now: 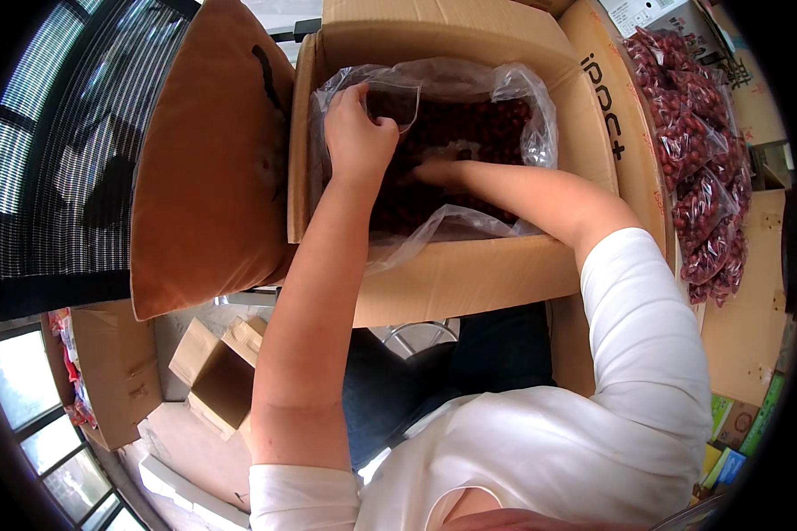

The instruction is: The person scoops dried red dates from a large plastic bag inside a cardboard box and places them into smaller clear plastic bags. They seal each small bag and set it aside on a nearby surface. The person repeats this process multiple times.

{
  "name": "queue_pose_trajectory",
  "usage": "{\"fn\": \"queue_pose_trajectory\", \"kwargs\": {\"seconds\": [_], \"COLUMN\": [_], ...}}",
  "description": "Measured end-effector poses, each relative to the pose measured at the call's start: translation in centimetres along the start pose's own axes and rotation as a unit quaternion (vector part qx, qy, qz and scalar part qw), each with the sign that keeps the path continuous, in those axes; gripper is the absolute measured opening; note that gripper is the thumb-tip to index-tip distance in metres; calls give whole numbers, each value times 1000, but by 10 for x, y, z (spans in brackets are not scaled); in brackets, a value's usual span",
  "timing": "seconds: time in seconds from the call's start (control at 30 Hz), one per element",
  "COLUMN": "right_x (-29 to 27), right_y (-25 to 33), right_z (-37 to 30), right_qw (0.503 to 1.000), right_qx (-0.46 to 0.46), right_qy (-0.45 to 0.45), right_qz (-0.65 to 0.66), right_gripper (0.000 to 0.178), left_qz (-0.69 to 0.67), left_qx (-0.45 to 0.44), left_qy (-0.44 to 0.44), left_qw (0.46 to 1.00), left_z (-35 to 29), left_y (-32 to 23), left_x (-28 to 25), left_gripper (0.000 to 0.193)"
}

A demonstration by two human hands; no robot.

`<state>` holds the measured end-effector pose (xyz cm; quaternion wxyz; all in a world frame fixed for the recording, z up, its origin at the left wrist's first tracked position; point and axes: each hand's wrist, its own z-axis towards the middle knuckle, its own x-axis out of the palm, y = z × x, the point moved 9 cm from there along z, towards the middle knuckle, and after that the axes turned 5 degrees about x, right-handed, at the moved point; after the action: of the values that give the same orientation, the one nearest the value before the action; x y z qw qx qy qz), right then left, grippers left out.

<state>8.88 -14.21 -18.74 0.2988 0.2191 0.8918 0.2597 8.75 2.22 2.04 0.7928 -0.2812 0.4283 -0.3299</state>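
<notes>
A large open cardboard box (469, 274) stands in front of me, lined with a clear plastic liner (540, 115). Small dark red fruits that look like dried jujubes (478, 119) fill the inside. At the box's far left, my left hand (359, 137) is closed on the edge of a small clear plastic bag (401, 99), thumb bent inward. My right hand (438, 173) reaches down among the jujubes near the middle. Its fingers are in shadow and hard to make out, so what they hold, if anything, is hidden.
Several filled clear bags of jujubes (695, 150) lie on cardboard to the right. A brown cushion (212, 168) leans against the box's left side. A small open carton (221, 380) and a larger box (115, 372) stand at lower left.
</notes>
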Motion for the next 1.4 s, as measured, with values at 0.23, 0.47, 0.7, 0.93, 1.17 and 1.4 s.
{"fn": "queue_pose_trajectory", "kwargs": {"seconds": [0.23,0.47,0.7,0.93,1.17,1.4], "right_x": [15,-5,18,27,56,63], "right_y": [0,45,73,28,78,85], "right_z": [0,-13,-22,9,-9,-10], "right_qw": [993,985,960,992,933,955], "right_qx": [36,-140,-261,-13,-200,-151], "right_qy": [62,-47,-66,-80,81,114], "right_qz": [93,-91,-70,-93,290,229], "right_gripper": [68,59,63,80,69,58], "left_qz": [-16,-25,0,-14,-12,-17], "left_qx": [-30,-10,-5,-12,-13,1], "left_qy": [14,-3,-13,-13,-6,-17], "left_qw": [999,1000,1000,1000,1000,1000], "left_z": [0,-1,0,-1,-1,-1], "left_y": [1,-6,-1,-2,-3,-2], "left_x": [0,-3,-5,-3,-2,-3], "left_gripper": [44,39,43,42,43,42]}}
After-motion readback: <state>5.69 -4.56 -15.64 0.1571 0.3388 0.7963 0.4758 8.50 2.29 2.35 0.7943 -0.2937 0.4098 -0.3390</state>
